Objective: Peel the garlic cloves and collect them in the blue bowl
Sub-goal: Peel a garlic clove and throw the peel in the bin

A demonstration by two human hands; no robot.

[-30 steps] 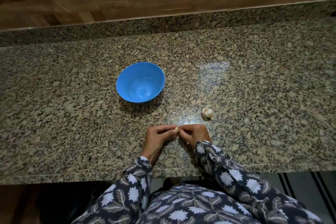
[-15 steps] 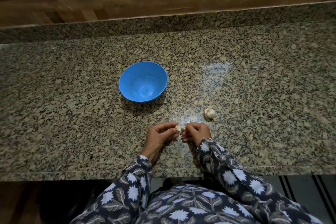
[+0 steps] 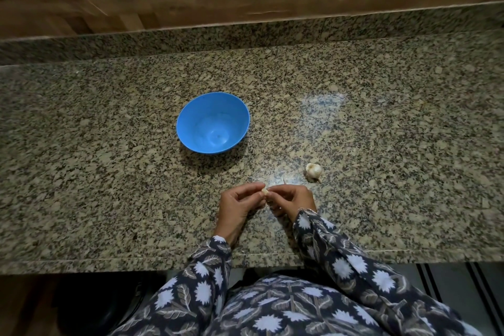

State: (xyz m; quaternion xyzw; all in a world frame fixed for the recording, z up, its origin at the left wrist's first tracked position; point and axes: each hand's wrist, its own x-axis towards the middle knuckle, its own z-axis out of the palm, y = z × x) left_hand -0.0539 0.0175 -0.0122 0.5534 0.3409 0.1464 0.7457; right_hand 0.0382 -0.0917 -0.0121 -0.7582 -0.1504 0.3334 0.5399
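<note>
Pale garlic clove (image 3: pixel 264 191) is pinched between left hand (image 3: pixel 240 200) and right hand (image 3: pixel 291 198) at lower centre, below the blue bowl (image 3: pixel 213 123)

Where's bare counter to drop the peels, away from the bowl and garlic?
Wide bare granite counter lies left of the blue bowl and left hand, and again right of the garlic bulb. Crowded: the patch between bowl, bulb and hands, where the right hand and the left both pinch a garlic clove.
</note>
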